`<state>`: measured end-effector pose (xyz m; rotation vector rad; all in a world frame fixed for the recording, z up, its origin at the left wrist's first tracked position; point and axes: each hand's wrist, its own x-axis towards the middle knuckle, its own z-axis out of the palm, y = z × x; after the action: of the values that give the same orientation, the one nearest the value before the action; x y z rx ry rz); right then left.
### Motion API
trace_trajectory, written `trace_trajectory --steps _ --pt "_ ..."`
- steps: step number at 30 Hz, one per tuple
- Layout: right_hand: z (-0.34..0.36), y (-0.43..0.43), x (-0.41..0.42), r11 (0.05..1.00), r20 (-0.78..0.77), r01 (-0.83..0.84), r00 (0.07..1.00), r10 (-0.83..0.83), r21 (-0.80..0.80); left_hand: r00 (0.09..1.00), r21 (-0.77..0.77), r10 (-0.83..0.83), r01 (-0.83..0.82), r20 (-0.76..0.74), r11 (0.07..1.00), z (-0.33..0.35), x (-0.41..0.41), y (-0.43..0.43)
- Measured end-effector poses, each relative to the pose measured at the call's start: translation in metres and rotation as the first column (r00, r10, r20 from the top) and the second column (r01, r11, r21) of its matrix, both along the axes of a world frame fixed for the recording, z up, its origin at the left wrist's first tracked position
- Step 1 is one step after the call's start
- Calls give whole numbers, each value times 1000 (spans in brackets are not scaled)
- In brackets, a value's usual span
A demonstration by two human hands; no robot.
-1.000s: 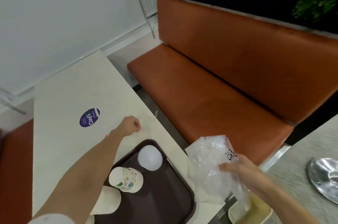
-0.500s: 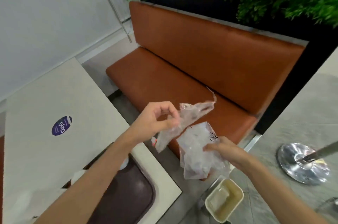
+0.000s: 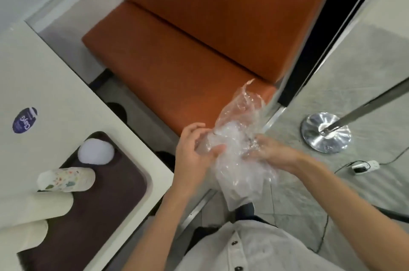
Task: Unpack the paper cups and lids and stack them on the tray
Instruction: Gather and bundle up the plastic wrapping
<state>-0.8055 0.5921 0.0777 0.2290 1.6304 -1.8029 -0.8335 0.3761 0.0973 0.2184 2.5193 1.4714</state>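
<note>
Both my hands hold crumpled clear plastic wrapping (image 3: 239,155) in the air, off the table's right side. My left hand (image 3: 194,149) grips its left part and my right hand (image 3: 267,152) grips its right part. On the dark brown tray (image 3: 93,215) at the lower left lies a stack of patterned paper cups (image 3: 66,179) on its side. A stack of white lids (image 3: 96,151) stands at the tray's far corner. Two plain cream cup stacks (image 3: 35,206) lie across the tray's left part.
The white table (image 3: 55,93) bears a round blue sticker (image 3: 24,120). An orange bench (image 3: 188,49) runs behind it. A chrome post base (image 3: 325,132) and a cable with a white plug (image 3: 365,165) sit on the grey floor at right.
The view has tilted down. My left hand left the table, took a strip of plastic, and came to my right hand; both now press the wrapping together lower down.
</note>
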Motion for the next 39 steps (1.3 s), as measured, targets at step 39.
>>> trace_trajectory --steps 39 --pt "-79 -54 164 530 202 -818 571 796 223 914 36 131 -157 384 987 -104 267 -24"
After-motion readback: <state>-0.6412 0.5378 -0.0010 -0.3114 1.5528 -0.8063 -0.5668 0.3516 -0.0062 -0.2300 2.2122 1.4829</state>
